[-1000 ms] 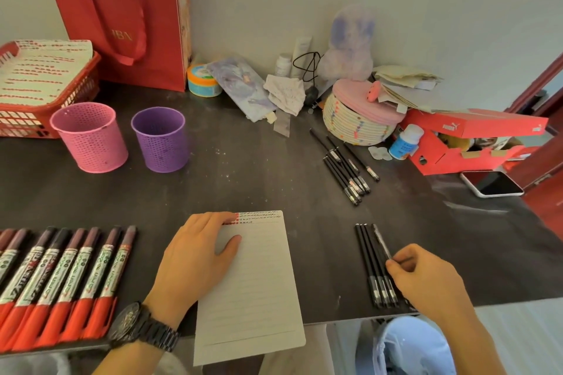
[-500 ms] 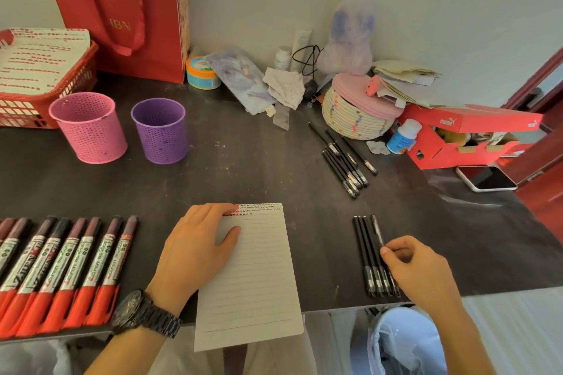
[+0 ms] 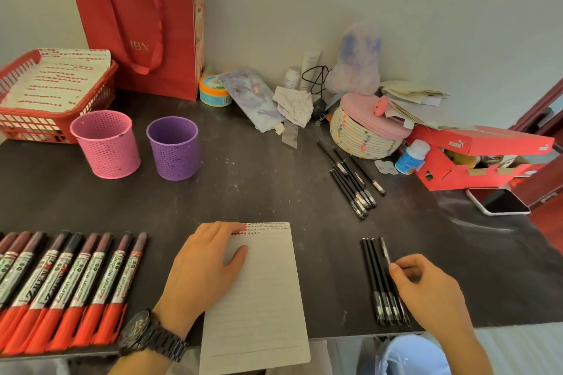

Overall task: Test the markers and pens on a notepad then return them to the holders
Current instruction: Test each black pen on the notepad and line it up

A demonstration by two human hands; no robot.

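At the near left we count at least nine red-barrelled markers with dark caps (image 3: 70, 292), side by side, in a row that runs off the left edge. Their labels are only partly legible; one seems to read "ZHEN". At the far left stands one red plastic basket (image 3: 18, 125) holding sheets covered in red marks. To its right are two perforated holders, one pink cup (image 3: 106, 146) and one purple cup (image 3: 173, 149). Behind them is a red paper bag (image 3: 140, 30) lettered "IBN".

Our left hand (image 3: 204, 271) lies flat, fingers straight, on the white lined notepad (image 3: 262, 298). The pad overhangs the near edge of the dark table (image 3: 259, 186), and its top lines carry small red and black scribbles.

Further right, a loose cluster of black pens (image 3: 353, 189) lies far; they overlap, so we cannot count them surely. Nearer lie four slim black pens (image 3: 373, 277). Our right hand (image 3: 426, 289), fingers curled, pinches the rightmost pen (image 3: 383, 250), which is lying in its row.

At the far right are one red cardboard shoebox (image 3: 487, 143) printed "PUMA" and one dark-screened phone (image 3: 498, 201).

Both hands stay where they were half a second before.
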